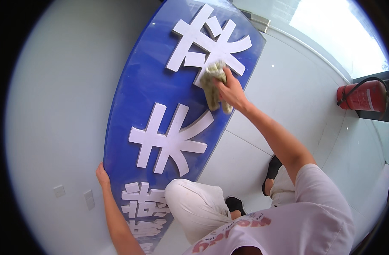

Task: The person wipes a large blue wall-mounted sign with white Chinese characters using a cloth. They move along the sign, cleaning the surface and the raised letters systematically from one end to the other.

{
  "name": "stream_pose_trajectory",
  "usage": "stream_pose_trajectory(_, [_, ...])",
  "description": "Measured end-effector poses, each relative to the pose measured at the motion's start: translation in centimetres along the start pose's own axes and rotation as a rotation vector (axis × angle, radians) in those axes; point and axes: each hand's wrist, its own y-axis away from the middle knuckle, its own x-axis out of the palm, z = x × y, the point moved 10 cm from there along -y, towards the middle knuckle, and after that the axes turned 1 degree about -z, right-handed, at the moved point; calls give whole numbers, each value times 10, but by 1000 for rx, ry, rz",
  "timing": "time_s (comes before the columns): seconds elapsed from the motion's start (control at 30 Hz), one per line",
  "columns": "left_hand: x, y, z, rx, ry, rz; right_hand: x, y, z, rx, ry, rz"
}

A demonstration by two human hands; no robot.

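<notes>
Right hand (232, 91) is clenched around a crumpled greenish cloth (213, 83) and presses it against the lower edge of a raised white character (209, 44) on the blue sign board (135, 89). Left hand (102, 175) lies with loose, curled fingers on the board's near edge, steadying it rather than gripping anything. By the look of it, wiping the sign face is the step in hand, with the cloth working around the upper character. A further stroke would call for firm pressure along the raised edges while the left hand keeps the leaning board from sliding.

Between the two hands sits a second white character (169, 138), and smaller white letters (141, 208) lie just beside the left wrist. Below the right forearm are the person's bent knee (196, 208) and a black sandal (272, 168) on the pale floor (296, 89). Well off to the right stands a red fire extinguisher (363, 97).
</notes>
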Motion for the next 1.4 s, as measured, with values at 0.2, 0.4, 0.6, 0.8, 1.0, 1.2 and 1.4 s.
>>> stream_pose_trajectory(0.2, [11,1,-23,6,24,13,28,-73,70,-534,474,96])
stream_pose_trajectory(0.4, [6,8,-28,-40,-23,-7,31,-79,41,-502,744,227])
stream_pose_trajectory(0.6, [-4,2,1,-27,1,-7,40,-80,44,-538,944,308])
stream_pose_trajectory(0.8, [2,5,-4,-48,-46,15,37,-71,54,-492,1096,197])
stream_pose_trajectory(1.0, [4,6,-11,-51,-43,21,22,-85,39,-225,876,156])
stream_pose_trajectory(1.2, [3,2,-4,-21,-56,12,18,-86,52,-151,557,-131])
stream_pose_trajectory(1.4, [3,4,3,-44,12,20,41,-80,61,-374,618,20])
